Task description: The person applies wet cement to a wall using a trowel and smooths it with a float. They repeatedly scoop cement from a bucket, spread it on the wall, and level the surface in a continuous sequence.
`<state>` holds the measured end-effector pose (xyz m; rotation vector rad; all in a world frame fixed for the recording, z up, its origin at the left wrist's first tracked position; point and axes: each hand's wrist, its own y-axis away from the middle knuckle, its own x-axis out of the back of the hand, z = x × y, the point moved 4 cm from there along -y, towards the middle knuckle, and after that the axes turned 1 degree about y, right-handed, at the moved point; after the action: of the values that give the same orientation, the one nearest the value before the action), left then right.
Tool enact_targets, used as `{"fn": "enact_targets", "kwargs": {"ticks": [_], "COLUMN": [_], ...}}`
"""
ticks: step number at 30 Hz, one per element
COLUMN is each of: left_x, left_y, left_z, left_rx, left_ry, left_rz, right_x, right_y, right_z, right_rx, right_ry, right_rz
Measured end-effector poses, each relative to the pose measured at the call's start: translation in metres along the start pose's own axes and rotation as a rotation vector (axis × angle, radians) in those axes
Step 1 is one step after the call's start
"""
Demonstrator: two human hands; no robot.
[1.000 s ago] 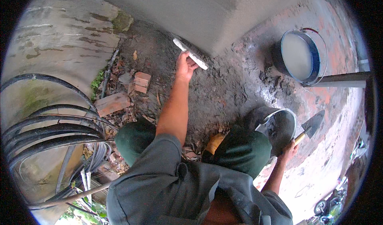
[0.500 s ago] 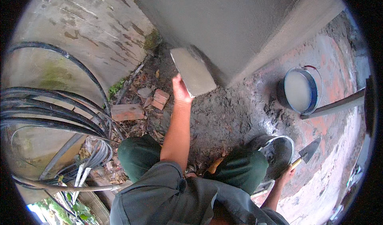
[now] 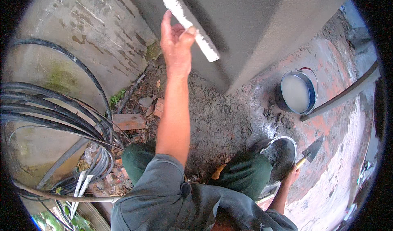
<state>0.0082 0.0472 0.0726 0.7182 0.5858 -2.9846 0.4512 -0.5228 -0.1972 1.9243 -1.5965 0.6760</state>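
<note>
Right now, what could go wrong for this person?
The right knee might bump the black bucket close beside it. If an edge of the float in the left hand digs in, it could perhaps mark the smooth grey wall.

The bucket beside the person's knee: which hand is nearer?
Right. The right hand holds a trowel just beside the bucket; the left hand is farther off, forward and to its left, holding a float near the grey wall.
</note>
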Motion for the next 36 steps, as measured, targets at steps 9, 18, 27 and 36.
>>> {"fn": "enact_targets", "kwargs": {"ticks": [9,18,27,36], "left_x": [-0.025,0.026,-0.015,-0.006], "left_y": [0.090,-0.060,-0.066,-0.022], "left_z": [-0.047,-0.011,0.035,-0.019], "left_rx": [-0.497,-0.320,-0.767,-0.102], "left_ry": [-0.810,-0.672,-0.844,-0.440], "left_rz": [-0.080,0.153,0.064,0.241], "right_x": [-0.004,0.001,0.000,-0.004], "right_y": [-0.002,0.001,-0.003,-0.001], "right_z": [0.001,0.004,0.010,0.015], "right_rx": [-0.013,-0.023,-0.003,-0.053], "right_ry": [-0.121,0.028,0.015,-0.054], "right_rz": [-0.033,-0.015,-0.022,0.000]}}
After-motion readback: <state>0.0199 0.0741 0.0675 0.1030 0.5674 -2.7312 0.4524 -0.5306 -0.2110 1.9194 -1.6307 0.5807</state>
